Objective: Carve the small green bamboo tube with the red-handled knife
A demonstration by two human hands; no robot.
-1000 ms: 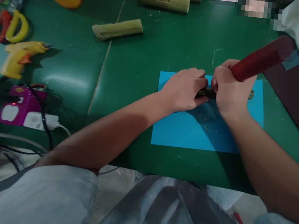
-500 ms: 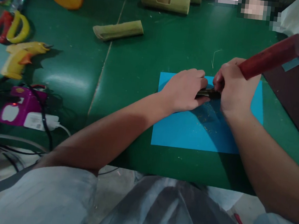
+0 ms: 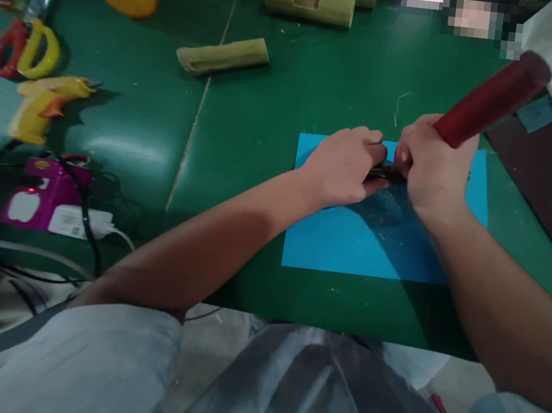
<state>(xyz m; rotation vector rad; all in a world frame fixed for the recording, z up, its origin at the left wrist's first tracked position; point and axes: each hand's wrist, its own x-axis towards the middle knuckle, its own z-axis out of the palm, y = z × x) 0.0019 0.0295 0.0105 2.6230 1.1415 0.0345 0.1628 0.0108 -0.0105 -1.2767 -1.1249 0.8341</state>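
My right hand is closed round a tool with a thick red handle, which slants up and to the right out of the fist. The tool's working end is hidden beneath the hand. Close on its left, my left hand pinches a dark, narrow piece whose kind I cannot make out. Both hands are over a blue sheet, where fine pale shavings lie scattered.
On the green table lie a bamboo piece, notched bamboo tubes, scissors, a yellow glue gun and a purple power socket with cables. A dark brown board is at right. A person's arm shows at far left.
The red handle has tilted a little more upright, its top end shifting left and up. My left hand keeps its place on the sheet. The whole view has drifted slightly.
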